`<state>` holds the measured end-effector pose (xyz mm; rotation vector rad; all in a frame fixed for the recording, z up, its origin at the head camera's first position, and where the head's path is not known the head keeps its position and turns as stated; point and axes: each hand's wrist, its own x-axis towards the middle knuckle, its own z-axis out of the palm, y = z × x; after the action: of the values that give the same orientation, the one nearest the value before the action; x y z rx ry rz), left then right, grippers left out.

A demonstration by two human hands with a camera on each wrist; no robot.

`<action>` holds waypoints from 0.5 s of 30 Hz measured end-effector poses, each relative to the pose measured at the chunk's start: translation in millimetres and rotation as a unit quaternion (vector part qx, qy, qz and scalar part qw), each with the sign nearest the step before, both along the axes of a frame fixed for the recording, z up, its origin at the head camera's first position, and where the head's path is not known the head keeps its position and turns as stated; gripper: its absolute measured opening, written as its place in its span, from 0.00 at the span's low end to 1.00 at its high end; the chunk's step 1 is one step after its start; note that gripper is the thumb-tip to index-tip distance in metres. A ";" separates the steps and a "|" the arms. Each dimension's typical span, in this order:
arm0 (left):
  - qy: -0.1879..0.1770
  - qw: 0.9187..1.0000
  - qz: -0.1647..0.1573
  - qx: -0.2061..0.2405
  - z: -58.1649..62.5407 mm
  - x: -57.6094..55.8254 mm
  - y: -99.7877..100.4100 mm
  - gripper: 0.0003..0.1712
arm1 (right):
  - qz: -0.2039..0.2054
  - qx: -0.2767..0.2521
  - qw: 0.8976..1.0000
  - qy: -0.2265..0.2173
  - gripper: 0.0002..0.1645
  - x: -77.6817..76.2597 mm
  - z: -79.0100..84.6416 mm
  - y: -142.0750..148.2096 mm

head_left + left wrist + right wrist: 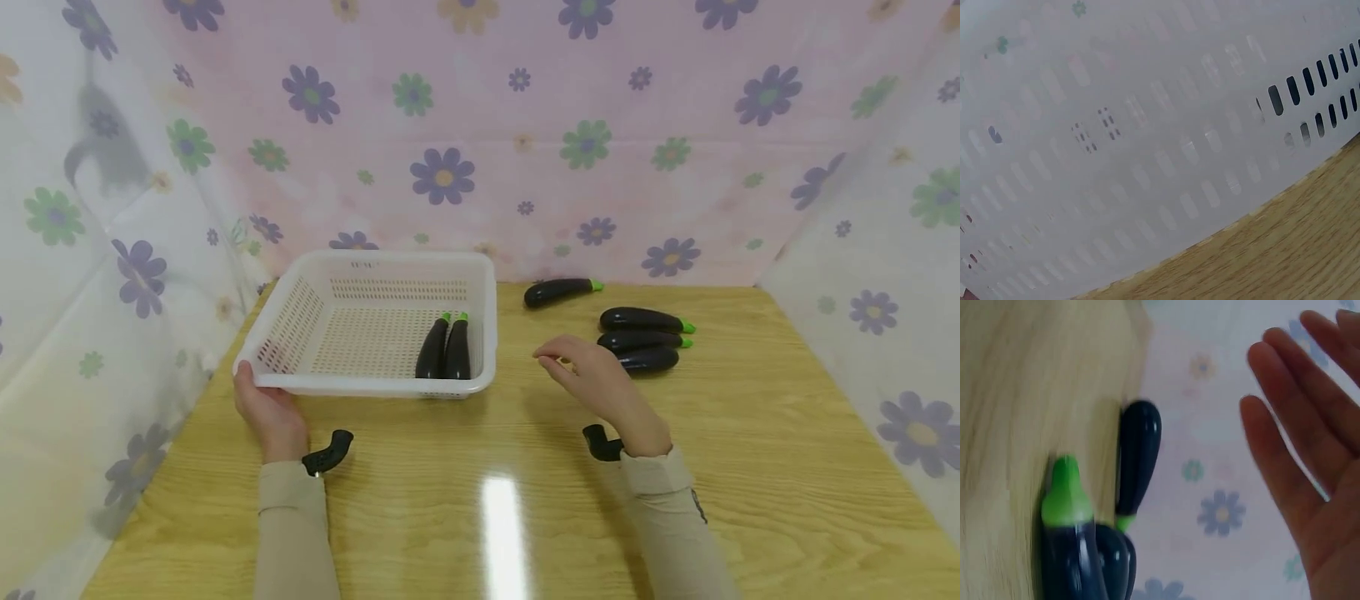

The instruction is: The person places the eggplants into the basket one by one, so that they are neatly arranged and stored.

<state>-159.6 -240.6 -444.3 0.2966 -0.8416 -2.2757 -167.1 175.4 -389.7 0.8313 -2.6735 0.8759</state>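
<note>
My left hand holds the front left corner of a white plastic basket, its thumb by the rim and its other fingers partly hidden below it. Slotted basket wall fills most of the left wrist view. Two dark eggplants with green stems lie side by side in the basket's front right part. Between the basket and a group of three eggplants, my right hand hovers above the table with nothing in it. Its fingers look extended and slightly spread in the right wrist view.
A single eggplant lies at the back of the wooden table, right of the basket. Flowered cloth hangs along the back and both sides. A black curved piece sits at each wrist.
</note>
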 end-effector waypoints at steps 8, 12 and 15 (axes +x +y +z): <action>-0.032 0.999 -0.019 0.019 -0.4 2.6 -0.8 0.22 | -0.076 0.006 0.990 -0.121 0.22 -5.3 -2.0 51.2; -0.020 1.000 -0.022 0.011 0.9 3.4 -0.6 0.22 | -0.082 0.020 0.983 -0.160 0.23 -9.2 -2.3 67.2; -0.013 1.000 -0.019 0.007 3.2 3.2 -1.8 0.22 | -0.082 0.034 0.981 -0.170 0.24 -10.7 -0.4 75.9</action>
<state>-156.4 -242.4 -441.1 0.3188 -0.8510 -2.3180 -177.8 251.3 -390.1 0.4997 -3.0261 0.9666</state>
